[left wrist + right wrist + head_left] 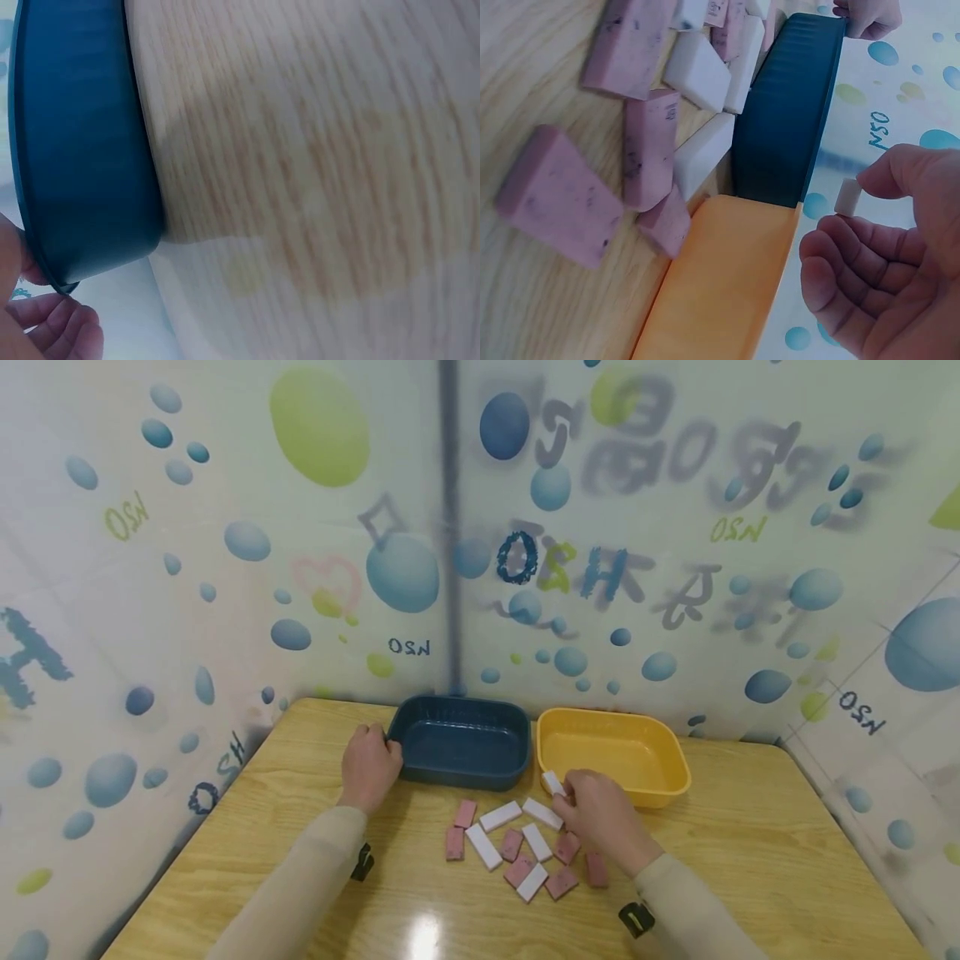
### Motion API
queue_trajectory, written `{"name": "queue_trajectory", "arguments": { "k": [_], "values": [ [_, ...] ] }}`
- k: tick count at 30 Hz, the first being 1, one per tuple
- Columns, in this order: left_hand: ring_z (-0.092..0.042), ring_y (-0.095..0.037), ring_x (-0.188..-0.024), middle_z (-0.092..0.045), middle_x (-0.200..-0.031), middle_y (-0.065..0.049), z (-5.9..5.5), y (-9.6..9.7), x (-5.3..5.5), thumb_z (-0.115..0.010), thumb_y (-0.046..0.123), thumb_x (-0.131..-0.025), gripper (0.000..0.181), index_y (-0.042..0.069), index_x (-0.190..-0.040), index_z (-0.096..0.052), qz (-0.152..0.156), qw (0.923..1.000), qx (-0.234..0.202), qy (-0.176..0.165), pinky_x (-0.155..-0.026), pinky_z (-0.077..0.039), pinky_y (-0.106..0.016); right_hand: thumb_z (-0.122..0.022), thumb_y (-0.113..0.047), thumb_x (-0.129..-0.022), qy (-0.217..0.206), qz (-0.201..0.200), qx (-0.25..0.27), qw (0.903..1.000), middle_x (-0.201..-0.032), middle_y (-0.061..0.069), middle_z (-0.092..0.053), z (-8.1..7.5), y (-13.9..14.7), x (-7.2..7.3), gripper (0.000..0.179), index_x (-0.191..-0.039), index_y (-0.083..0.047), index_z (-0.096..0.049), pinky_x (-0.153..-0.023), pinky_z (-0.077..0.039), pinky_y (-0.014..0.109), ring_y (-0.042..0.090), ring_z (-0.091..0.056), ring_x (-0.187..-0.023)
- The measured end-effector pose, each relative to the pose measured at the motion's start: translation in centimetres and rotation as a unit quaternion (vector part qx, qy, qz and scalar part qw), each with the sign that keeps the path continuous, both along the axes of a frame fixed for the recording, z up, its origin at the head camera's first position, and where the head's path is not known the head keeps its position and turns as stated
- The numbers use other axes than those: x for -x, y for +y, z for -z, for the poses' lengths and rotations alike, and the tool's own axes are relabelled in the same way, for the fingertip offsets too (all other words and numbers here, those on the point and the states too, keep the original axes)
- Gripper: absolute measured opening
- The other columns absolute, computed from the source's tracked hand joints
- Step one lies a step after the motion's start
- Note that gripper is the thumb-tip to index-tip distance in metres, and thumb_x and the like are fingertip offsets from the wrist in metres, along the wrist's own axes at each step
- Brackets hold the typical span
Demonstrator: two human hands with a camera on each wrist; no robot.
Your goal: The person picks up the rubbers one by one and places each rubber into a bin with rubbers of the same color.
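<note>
My left hand (369,763) grips the left end rim of the dark blue plastic tray (459,778). In the left wrist view, the thumb and curled fingers (64,322) close on the tray's lip. My right hand (600,814) pinches a small white eraser (847,197) between thumb and fingertips, in front of the yellow tray (678,772) at its near left corner. White erasers (500,816) and pink erasers (561,883) with dark smudges lie scattered on the table below the right hand. One white eraser (532,883) leans on a pink one.
Both trays stand side by side at the back of the wooden table (300,752), close to the patterned wall covering (337,610). No erasers show inside either tray. The erasers lie in a loose group in front of the trays.
</note>
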State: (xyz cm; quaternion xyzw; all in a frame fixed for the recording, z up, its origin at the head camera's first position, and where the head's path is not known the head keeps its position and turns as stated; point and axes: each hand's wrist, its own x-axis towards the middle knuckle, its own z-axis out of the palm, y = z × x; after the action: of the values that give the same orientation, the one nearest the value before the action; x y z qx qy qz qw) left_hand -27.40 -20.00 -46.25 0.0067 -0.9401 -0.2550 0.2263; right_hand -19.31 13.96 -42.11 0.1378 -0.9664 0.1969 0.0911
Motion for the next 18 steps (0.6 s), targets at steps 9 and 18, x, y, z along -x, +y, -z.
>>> {"name": "queue_trajectory", "arguments": {
  "k": [9, 18],
  "values": [
    [-0.047, -0.03, -0.065, -0.05, -0.077, -0.014, 0.0, 0.0, -0.2, -0.057, 0.002, -0.09, 0.014, 0.001, -0.076, -0.054, 0.008, 0.9999, -0.009, 0.009, -0.061, -0.044, -0.044, -0.073, -0.014, -0.087, 0.038, -0.024, 0.004, 0.999, -0.061, -0.003, -0.042, 0.1, -0.7, 1.4, 0.026, -0.069, -0.011, -0.054, -0.053, -0.034, 0.025, 0.012, -0.04, -0.055],
    [-0.045, -0.028, -0.064, -0.047, -0.077, -0.014, 0.9, -0.2, -0.3, -0.058, 0.001, -0.091, 0.014, 0.001, -0.078, -0.053, 0.019, 0.9988, -0.007, 0.044, -0.059, -0.044, -0.041, -0.07, -0.015, -0.088, 0.007, -0.022, 0.011, 0.9997, -0.06, -0.002, -0.044, 0.1, -1.4, 2.8, 0.025, -0.068, -0.011, -0.054, -0.055, -0.036, 0.028, 0.014, -0.043, -0.056]
  ]
}}
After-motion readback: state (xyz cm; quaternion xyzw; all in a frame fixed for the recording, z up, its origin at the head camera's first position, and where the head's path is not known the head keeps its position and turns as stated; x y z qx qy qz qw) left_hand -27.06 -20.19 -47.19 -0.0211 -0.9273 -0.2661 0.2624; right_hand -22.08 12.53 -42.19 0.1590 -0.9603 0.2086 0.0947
